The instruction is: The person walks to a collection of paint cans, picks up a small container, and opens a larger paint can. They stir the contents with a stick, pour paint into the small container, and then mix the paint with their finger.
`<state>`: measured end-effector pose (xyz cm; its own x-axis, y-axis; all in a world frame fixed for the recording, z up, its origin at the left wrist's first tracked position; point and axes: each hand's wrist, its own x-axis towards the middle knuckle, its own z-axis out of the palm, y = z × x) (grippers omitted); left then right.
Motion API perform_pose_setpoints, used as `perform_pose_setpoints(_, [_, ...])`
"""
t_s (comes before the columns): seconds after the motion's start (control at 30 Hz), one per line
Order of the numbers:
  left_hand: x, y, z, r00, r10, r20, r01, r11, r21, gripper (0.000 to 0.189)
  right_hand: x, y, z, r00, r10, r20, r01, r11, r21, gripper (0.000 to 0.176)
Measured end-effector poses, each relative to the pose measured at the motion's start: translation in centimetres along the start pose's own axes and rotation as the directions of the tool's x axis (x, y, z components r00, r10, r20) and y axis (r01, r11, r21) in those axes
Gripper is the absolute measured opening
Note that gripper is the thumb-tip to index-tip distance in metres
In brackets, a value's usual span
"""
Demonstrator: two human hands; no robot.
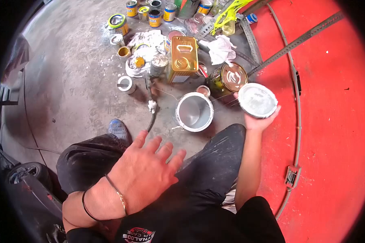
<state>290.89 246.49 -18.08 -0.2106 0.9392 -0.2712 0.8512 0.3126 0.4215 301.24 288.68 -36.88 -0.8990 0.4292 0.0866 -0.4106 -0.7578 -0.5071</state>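
My right hand (260, 121), raised at the right above my knee, holds a round paint can lid (257, 100) smeared with white and grey; its palm and fingers are under and around the edge. My left hand (150, 164) hovers over my lap, back of the hand up, fingers spread and nothing in them. On the floor between my knees stands an uncovered paint can (211, 117) with white paint around its rim and a greyish inside. The lid is above and to the right of this can, apart from it.
A tall gold metal tin (184, 54) and a dark can with a brown lid (234, 77) stand beyond the open can. A small white cup (126, 84), rags (150, 40) and several paint tins lie farther off. A metal angle bar (300, 42) crosses the red wall.
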Motion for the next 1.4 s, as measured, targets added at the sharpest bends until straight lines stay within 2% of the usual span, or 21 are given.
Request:
perform_pose_setpoints(0.03, [0.2,-0.3,0.0,1.0,-0.007,0.016,0.008,1.0,-0.003,0.065,1.0,-0.2,1.6,0.973,-0.088,-0.213,0.082,0.996,-0.037,0.095])
perform_pose_setpoints(0.1, [0.6,-0.5,-0.2,0.998,-0.029,0.055,0.029,1.0,0.002,0.064,2.7,-0.7,1.7,0.962,-0.13,-0.238,0.116,0.991,-0.072,0.094])
perform_pose_setpoints(0.13, [0.8,-0.5,-0.3,0.997,-0.038,0.073,0.038,0.999,0.006,0.064,3.3,-0.9,1.0,0.966,-0.11,-0.233,0.092,0.992,-0.09,0.093])
perform_pose_setpoints(0.23, [0.8,-0.7,-0.1,0.997,-0.029,0.07,0.029,1.0,0.004,0.063,4.3,0.7,-5.3,0.889,-0.044,-0.456,0.024,0.999,-0.049,0.097])
perform_pose_setpoints(0.27, [0.6,-0.6,-0.3,0.997,-0.024,0.079,0.022,0.999,0.032,0.062,3.5,1.5,-5.2,0.793,-0.072,-0.605,-0.054,0.981,-0.188,0.106])
perform_pose_setpoints(0.37, [0.4,-0.2,-0.6,0.995,-0.017,0.094,0.01,0.997,0.078,0.06,3.0,2.0,-8.3,0.795,0.014,-0.606,-0.199,0.951,-0.239,0.115])
perform_pose_setpoints(0.5, [0.1,0.2,-0.4,0.996,-0.013,0.085,0.007,0.997,0.08,0.058,4.1,1.8,-6.3,0.764,-0.042,-0.644,-0.332,0.831,-0.447,0.118])
perform_pose_setpoints(0.63, [-0.1,0.0,0.4,0.996,0.011,0.092,-0.016,0.999,0.051,0.057,2.3,3.1,-7.1,0.665,-0.344,-0.663,-0.398,0.588,-0.704,0.1])
perform_pose_setpoints(0.67, [-0.1,-0.2,0.9,0.995,0.012,0.098,-0.015,0.999,0.036,0.057,1.0,3.5,-8.1,0.696,-0.357,-0.623,-0.402,0.525,-0.75,0.079])
perform_pose_setpoints(0.73, [0.2,-1.4,1.7,0.988,-0.029,0.152,0.026,0.999,0.02,0.057,-1.1,4.6,-7.4,0.745,-0.211,-0.633,-0.554,0.334,-0.763,0.049])
perform_pose_setpoints(0.77, [0.5,-2.1,2.2,0.982,-0.056,0.18,0.053,0.998,0.019,0.057,-1.7,4.6,-7.2,0.81,-0.114,-0.576,-0.568,0.091,-0.818,0.046])
perform_pose_setpoints(0.83, [1.0,-3.5,3.6,0.956,-0.175,0.235,0.163,0.984,0.067,0.056,-2.8,5.0,-7.6,0.856,0.131,-0.5,-0.425,-0.371,-0.825,0.041])
perform_pose_setpoints(0.93, [1.5,-5.5,5.7,0.903,-0.271,0.334,0.245,0.962,0.118,0.055,-2.9,6.5,-6.8,0.893,0.256,-0.37,-0.216,-0.476,-0.852,0.038])
perform_pose_setpoints(1.03, [2.3,-7.6,6.8,0.855,-0.312,0.414,0.324,0.945,0.045,0.054,-2.3,7.2,-5.7,0.914,0.172,-0.367,-0.242,-0.495,-0.835,0.036])
perform_pose_setpoints(1.07, [2.8,-8.7,7.2,0.842,-0.319,0.435,0.353,0.936,0.003,0.053,-2.3,7.3,-5.5,0.959,0.109,-0.26,-0.164,-0.535,-0.829,0.031])
perform_pose_setpoints(1.17, [2.8,-15.5,11.8,0.87,-0.374,0.321,0.437,0.887,-0.148,0.054,-2.0,7.9,-2.6,0.946,-0.135,-0.294,-0.317,-0.211,-0.925,0.027])
perform_pose_setpoints(1.2, [2.8,-19.3,14.4,0.859,-0.383,0.34,0.461,0.867,-0.187,0.054,-1.8,8.3,-1.3,0.939,-0.21,-0.272,-0.306,-0.149,-0.94,0.024])
perform_pose_setpoints(1.27, [3.2,-25.8,19.2,0.757,-0.555,0.344,0.611,0.789,-0.071,0.068,-1.8,8.6,-0.4,0.952,-0.219,-0.214,-0.238,-0.088,-0.967,0.023])
perform_pose_setpoints(1.33, [3.5,-28.0,22.0,0.556,-0.825,0.104,0.812,0.513,-0.277,0.077,-1.7,9.3,-0.4,0.959,-0.256,-0.124,-0.129,-0.003,-0.992,0.021])
perform_pose_setpoints(1.37, [4.3,-28.9,23.5,0.415,-0.91,0.022,0.837,0.371,-0.403,0.082,-1.8,9.5,0.3,0.961,-0.258,-0.104,-0.11,-0.011,-0.994,0.021])
perform_pose_setpoints(1.4, [6.1,-30.3,24.6,0.361,-0.929,-0.081,0.786,0.35,-0.51,0.089,-1.7,9.5,0.5,0.954,-0.282,-0.103,-0.105,0.008,-0.994,0.022])
